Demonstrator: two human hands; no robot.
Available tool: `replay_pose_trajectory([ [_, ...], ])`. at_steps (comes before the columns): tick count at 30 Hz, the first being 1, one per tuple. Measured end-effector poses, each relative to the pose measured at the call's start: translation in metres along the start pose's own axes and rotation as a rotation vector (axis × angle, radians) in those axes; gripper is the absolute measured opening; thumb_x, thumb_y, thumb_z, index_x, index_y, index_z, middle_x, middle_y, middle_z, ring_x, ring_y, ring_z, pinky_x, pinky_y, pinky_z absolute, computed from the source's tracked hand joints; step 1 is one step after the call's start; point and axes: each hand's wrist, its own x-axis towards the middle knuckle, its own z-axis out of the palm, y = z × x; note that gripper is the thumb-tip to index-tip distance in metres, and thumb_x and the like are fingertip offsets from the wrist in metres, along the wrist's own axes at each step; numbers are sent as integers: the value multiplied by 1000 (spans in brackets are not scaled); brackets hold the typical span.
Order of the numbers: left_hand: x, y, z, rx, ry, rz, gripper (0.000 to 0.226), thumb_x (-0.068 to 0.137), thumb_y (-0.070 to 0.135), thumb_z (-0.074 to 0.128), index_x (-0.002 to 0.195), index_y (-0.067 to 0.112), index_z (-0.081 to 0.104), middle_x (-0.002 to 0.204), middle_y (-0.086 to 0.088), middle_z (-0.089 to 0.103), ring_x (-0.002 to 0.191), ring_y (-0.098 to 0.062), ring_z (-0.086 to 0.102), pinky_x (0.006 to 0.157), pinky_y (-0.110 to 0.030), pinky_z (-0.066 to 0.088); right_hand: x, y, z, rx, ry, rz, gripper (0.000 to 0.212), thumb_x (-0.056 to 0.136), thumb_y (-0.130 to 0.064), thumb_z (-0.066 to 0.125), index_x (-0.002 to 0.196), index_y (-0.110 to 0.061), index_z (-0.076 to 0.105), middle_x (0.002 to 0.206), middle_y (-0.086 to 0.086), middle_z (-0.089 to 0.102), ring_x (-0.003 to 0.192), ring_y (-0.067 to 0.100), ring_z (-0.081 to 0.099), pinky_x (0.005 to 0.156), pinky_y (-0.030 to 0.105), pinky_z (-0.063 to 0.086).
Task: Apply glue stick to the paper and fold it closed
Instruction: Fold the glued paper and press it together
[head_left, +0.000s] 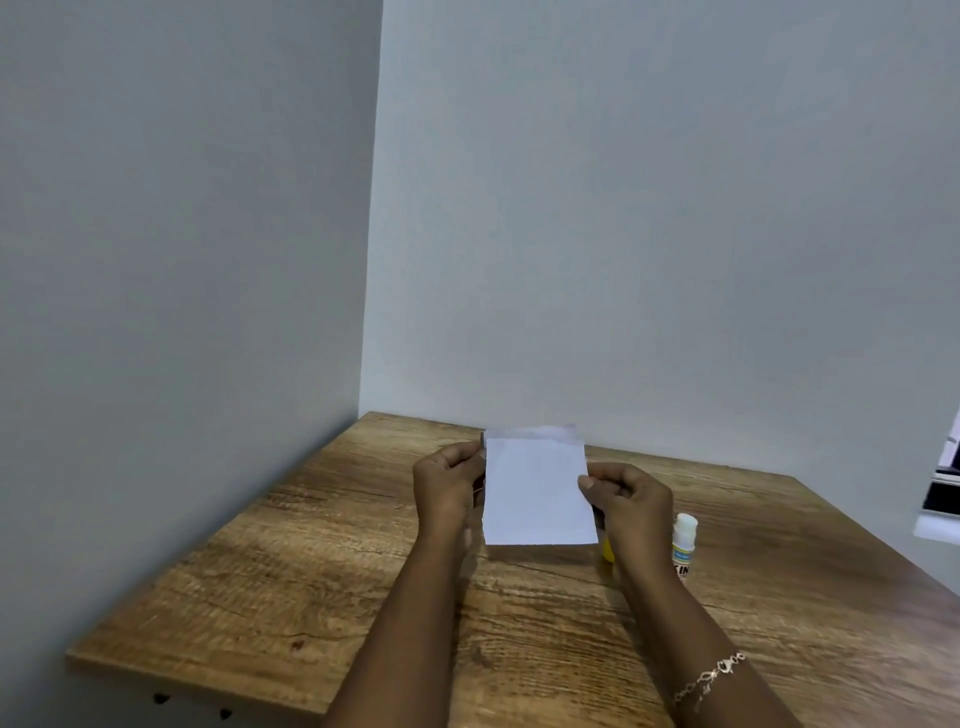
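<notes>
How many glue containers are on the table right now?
1 for certain: a white glue stick stands right of the right hand. A yellow object behind that hand may be another.

glue stick (683, 543) — table (260, 571) left bare

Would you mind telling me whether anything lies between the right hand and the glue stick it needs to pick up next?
Nothing visible does. The glue stick stands upright on the table just beside the right hand. That hand is busy though: both it and the left hand pinch the paper.
</notes>
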Motion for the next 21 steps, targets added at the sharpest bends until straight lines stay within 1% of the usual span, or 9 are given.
replay_pose_trajectory([
  [2, -1, 0, 0, -14, -4, -8, 15, 83, -5, 59, 97, -8, 65, 47, 6, 66, 38, -3, 57, 37, -12, 43, 0, -1, 0, 35, -17, -2, 19, 76, 3, 64, 75, -16, 65, 63, 14, 57, 62, 23, 49, 64, 33, 40],
  [5, -1, 1, 1, -20, -4, -15, 17, 83, -6, 58, 98, -9, 65, 53, 1, 67, 38, -3, 57, 37, -12, 43, 0, -2, 1, 81, -26, 10, 19, 76, 4, 64, 78, -15, 65, 67, 15, 57, 67, 25, 51, 68, 36, 42],
  [7, -2, 1, 1, -10, -10, -14, 17, 84, -4, 59, 99, -8, 65, 57, 0, 68, 39, -3, 58, 38, -12, 43, 1, -3, 0, 101, -23, 29, 17, 76, 5, 64, 82, -10, 67, 71, 16, 61, 71, 26, 55, 71, 38, 46],
  [9, -3, 2, 1, -11, -22, -13, 17, 84, -4, 59, 99, -7, 65, 60, -1, 69, 42, -3, 61, 39, -12, 46, 3, -4, 0, 125, -33, 62, 17, 76, 7, 63, 91, -1, 67, 78, 16, 64, 75, 26, 60, 74, 37, 52],
  [11, -5, 3, 1, -10, -33, -12, 18, 83, -5, 59, 100, -7, 65, 71, -8, 68, 43, -3, 62, 39, -13, 47, 4, -5, -1, 133, -48, 83, 20, 77, 7, 62, 96, 3, 65, 78, 11, 65, 71, 22, 62, 68, 28, 54],
  [13, -5, 3, 2, -13, -39, -13, 18, 83, -6, 59, 100, -8, 64, 74, -9, 66, 42, -3, 62, 38, -13, 46, 3, -4, -1, 135, -61, 86, 21, 77, 6, 62, 97, 4, 65, 78, 9, 66, 69, 17, 63, 60, 20, 54],
  [16, -5, 3, 1, -12, -44, -10, 19, 83, -6, 59, 101, -8, 65, 72, -8, 67, 42, -4, 62, 38, -13, 46, 4, -4, 0, 138, -47, 96, 21, 76, 7, 63, 97, 6, 64, 81, 12, 67, 68, 17, 62, 60, 21, 54],
  [19, -5, 3, 1, -11, -49, -10, 20, 82, -5, 60, 101, -8, 65, 70, -7, 68, 43, -4, 63, 39, -13, 46, 4, -5, 1, 160, -47, 100, 20, 76, 8, 62, 96, 7, 64, 73, 5, 65, 65, 16, 60, 50, 12, 51],
  [21, -6, 3, 2, -10, -52, -11, 20, 83, -4, 60, 102, -7, 64, 74, -9, 67, 43, -3, 63, 39, -13, 46, 4, -6, 1, 181, -44, 110, 19, 77, 8, 61, 96, 8, 63, 72, 5, 64, 63, 16, 60, 47, 11, 51],
])
